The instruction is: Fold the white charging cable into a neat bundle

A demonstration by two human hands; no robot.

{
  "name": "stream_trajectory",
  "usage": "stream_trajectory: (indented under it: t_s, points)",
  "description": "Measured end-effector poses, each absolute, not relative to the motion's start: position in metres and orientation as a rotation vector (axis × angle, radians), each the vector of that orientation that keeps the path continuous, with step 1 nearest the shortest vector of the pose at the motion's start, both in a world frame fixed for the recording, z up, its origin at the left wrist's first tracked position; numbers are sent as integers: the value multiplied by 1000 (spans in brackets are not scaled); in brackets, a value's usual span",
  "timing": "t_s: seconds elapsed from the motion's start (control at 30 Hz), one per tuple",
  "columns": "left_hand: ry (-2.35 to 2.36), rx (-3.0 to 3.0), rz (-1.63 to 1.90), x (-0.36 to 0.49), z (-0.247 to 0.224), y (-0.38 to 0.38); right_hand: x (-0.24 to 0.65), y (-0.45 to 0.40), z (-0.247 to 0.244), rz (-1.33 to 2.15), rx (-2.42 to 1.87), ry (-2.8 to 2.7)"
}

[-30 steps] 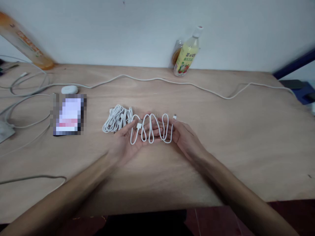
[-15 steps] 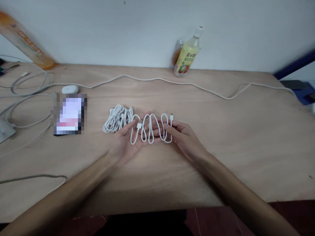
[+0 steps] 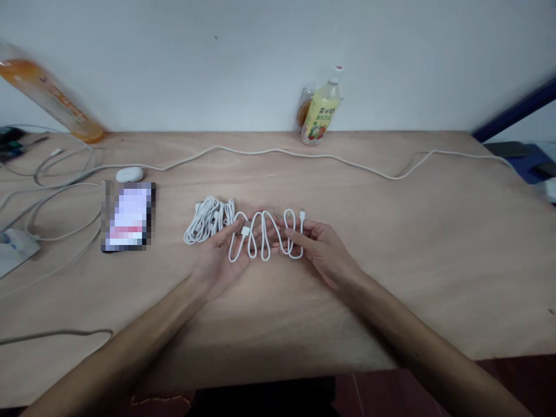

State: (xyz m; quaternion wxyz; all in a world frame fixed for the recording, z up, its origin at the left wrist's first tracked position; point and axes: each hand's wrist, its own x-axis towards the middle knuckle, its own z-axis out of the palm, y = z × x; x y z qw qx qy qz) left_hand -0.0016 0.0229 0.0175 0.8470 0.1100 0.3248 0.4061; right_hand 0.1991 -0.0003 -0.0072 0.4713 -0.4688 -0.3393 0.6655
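A white USB charging cable, laid in wavy loops, spans both my hands above the table. My left hand supports its left part from beneath, palm up, with the thumb near the broad USB plug. At the other end my right hand pinches the loops between thumb and fingers, and the small plug sticks up beside the index finger. The loops partly cover the fingertips. Just beyond my left hand lies a pile of coiled white cables.
Left of the pile are a phone with a blurred screen and a white earbud case. A long white cord crosses the table. Near the wall stand a yellow-labelled bottle and an orange bottle. More cords and a white box lie far left.
The view has tilted slightly, so the table and bottles sit lower in the picture. Both hands keep the same hold on the looped cable.
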Motion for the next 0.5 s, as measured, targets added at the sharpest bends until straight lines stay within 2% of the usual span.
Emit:
stream_trajectory:
  t_s: [0.5]
  points:
    - [669, 235, 867, -3, 17, 23, 197, -2, -1, 1706, -1087, -840]
